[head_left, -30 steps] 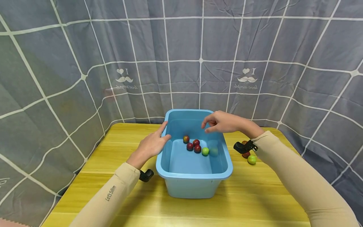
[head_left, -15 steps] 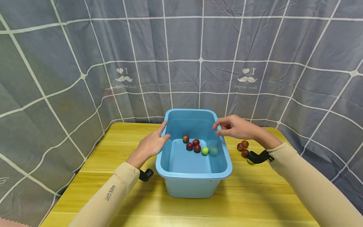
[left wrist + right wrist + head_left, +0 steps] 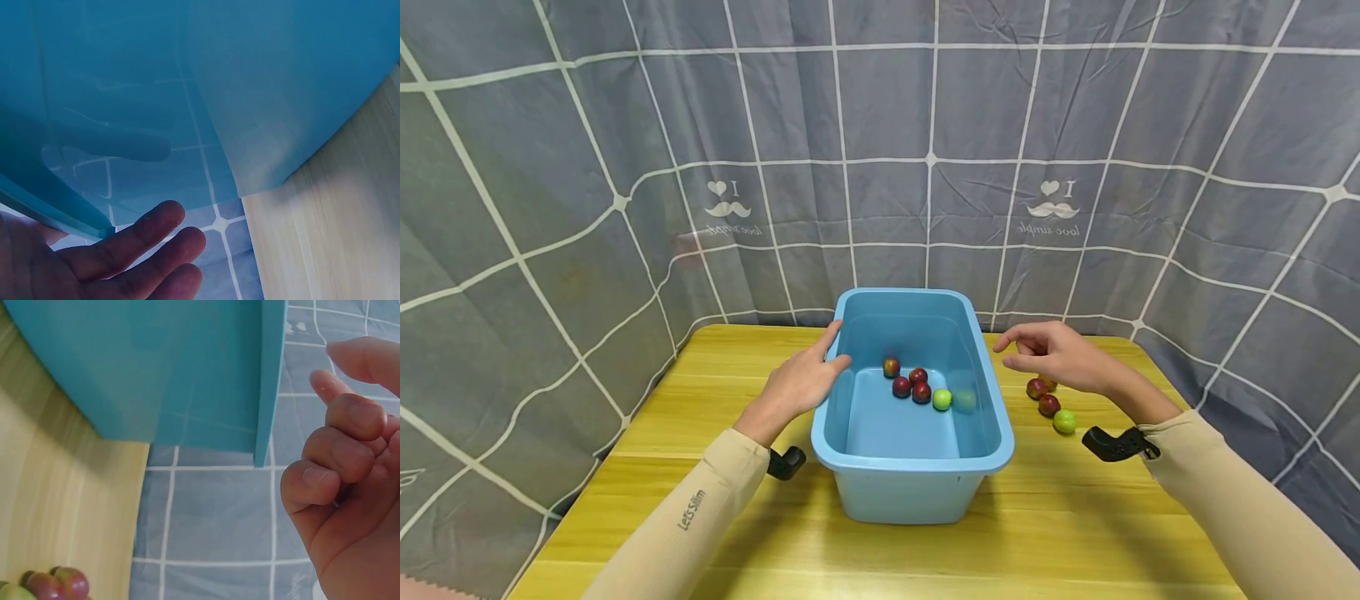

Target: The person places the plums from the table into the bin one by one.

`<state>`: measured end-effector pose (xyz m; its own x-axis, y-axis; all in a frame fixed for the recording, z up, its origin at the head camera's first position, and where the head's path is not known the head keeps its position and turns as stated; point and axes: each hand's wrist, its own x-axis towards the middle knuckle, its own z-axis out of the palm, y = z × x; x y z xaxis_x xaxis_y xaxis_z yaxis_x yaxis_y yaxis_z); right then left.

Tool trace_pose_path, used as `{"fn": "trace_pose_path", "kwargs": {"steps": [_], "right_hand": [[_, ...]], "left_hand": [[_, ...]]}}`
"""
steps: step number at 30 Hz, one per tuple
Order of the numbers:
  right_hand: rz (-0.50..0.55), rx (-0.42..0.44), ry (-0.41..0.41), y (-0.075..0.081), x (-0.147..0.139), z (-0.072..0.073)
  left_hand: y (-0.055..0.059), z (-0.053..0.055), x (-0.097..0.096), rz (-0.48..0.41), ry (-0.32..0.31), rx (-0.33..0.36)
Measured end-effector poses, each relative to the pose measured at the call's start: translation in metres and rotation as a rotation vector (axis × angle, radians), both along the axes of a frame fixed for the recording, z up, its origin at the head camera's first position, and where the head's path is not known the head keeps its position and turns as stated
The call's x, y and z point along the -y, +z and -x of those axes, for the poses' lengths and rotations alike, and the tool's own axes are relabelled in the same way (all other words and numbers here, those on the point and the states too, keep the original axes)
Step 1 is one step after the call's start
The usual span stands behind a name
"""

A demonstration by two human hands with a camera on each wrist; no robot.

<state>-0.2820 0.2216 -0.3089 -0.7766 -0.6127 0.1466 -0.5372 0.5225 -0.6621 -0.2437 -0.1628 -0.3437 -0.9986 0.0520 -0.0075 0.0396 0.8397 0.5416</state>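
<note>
My left hand rests on the left rim of a light blue plastic tub, thumb over the edge. In the left wrist view its fingers extend fairly straight outside the tub wall. Inside the tub lie several dark red plums and one green plum. My right hand hovers right of the tub, holding nothing; the right wrist view shows some fingers loosely curled, index and thumb reaching out. Below it on the table are red plums and a green one, partly hidden by the hand.
The tub stands on a yellow wood-grain table. A grey curtain with white grid lines hangs behind the table and along both sides. Each wrist wears a black camera mount.
My right hand has moved from above the tub's interior to the right, past the rim, toward the plums on the table. My left hand and the tub have stayed put.
</note>
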Motion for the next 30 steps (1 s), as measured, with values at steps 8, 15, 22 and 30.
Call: {"fn": "trace_pose_path", "kwargs": {"steps": [8, 15, 22, 30], "right_hand": [[0.12, 0.111, 0.003, -0.012, -0.018, -0.005], [0.194, 0.16, 0.039, -0.027, -0.033, -0.009], [0.233, 0.115, 0.021, -0.039, -0.047, -0.011], [0.217, 0.058, -0.069, -0.053, -0.064, -0.012]], "left_hand": [[0.001, -0.001, 0.0, 0.001, 0.0, -0.006], [0.001, -0.001, -0.001, 0.001, 0.003, -0.002], [0.0, -0.001, -0.001, -0.001, 0.003, -0.006], [0.0, 0.0, -0.001, -0.003, 0.002, -0.004]]}}
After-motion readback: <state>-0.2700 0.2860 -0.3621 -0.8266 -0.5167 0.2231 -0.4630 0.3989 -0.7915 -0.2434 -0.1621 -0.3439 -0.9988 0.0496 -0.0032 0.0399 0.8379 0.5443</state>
